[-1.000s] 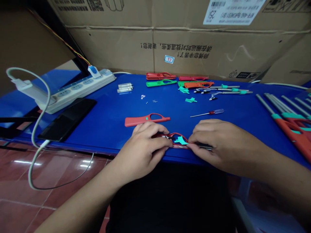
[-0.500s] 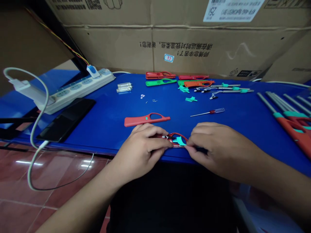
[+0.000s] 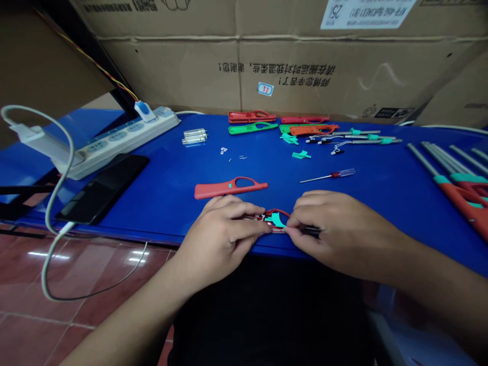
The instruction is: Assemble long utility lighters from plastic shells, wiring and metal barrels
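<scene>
Here's the left hand (image 3: 224, 234), fingers and thumb nearly together, clamping the slim red casing (image 3: 281, 210) at the blue table's (image 3: 175, 203) near edge. The casing lies open, curved loop showing, a forked turquoise piece (image 3: 276, 219) nestled inside. The right hand (image 3: 331, 223), fingers curled tight, grips a dark slim item (image 3: 310, 232), mostly hidden.

Red casing (image 3: 277, 210): partly hidden by left hand (image 3: 224, 234).
Dark item (image 3: 311, 231): mostly concealed by right hand (image 3: 328, 218).
Orange casings (image 3: 459, 199): cut off at right edge.
White bits (image 3: 223, 150): too small to identify.
</scene>
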Tool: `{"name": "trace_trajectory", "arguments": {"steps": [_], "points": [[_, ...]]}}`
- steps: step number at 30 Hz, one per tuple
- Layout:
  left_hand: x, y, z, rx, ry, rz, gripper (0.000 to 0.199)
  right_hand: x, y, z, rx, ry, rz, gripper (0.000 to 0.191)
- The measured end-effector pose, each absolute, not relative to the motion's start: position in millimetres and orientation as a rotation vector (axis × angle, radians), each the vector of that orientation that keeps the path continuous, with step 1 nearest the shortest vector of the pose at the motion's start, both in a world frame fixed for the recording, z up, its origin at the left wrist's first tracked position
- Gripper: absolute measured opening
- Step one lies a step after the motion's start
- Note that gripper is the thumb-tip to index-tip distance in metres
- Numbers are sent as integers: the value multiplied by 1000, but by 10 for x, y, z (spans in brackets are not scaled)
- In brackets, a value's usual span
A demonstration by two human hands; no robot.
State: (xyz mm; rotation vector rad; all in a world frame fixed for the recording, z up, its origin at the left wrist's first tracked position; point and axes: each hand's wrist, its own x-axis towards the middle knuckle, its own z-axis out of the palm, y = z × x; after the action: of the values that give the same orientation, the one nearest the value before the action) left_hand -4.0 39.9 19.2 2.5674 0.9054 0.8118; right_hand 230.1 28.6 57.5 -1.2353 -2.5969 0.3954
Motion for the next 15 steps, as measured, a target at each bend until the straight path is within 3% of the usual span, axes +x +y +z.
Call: {"name": "trace_trajectory", "arguments": {"steps": [15], "points": [[-55,389,177,2573,911,824,21,2306,339,692,-1284,-2612,484,20]]}}
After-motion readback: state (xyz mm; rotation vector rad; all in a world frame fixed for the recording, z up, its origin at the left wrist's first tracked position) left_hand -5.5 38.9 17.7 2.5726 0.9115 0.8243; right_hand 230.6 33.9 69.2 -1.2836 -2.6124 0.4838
